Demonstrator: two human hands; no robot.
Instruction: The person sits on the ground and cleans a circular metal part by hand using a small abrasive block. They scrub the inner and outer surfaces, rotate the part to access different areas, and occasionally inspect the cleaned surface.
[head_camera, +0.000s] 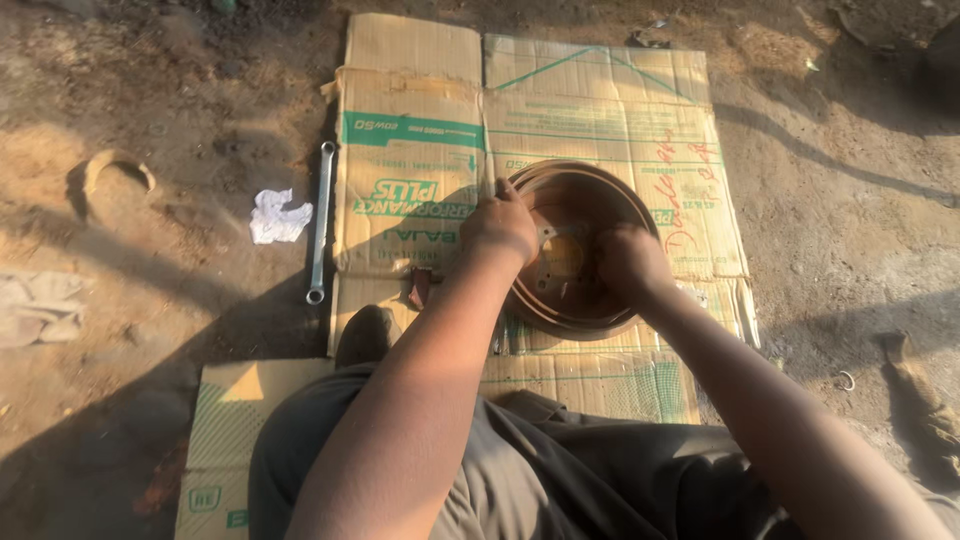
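Observation:
A round, rusty brown brake drum (590, 200) lies open side up on flattened cardboard (420, 170) spread over the dirt. My left hand (500, 222) grips the drum's left rim with closed fingers. My right hand (630, 262) reaches inside the drum near its hub and bolt holes; its fingers are curled and what they touch is hidden. Both forearms stretch forward over my lap.
A long metal wrench (321, 220) lies on the dirt left of the cardboard, beside a crumpled white rag (277, 217). A curved brake shoe (112, 165) sits far left. A small dark part (419, 286) lies near my left wrist. Cloth (925, 400) lies right.

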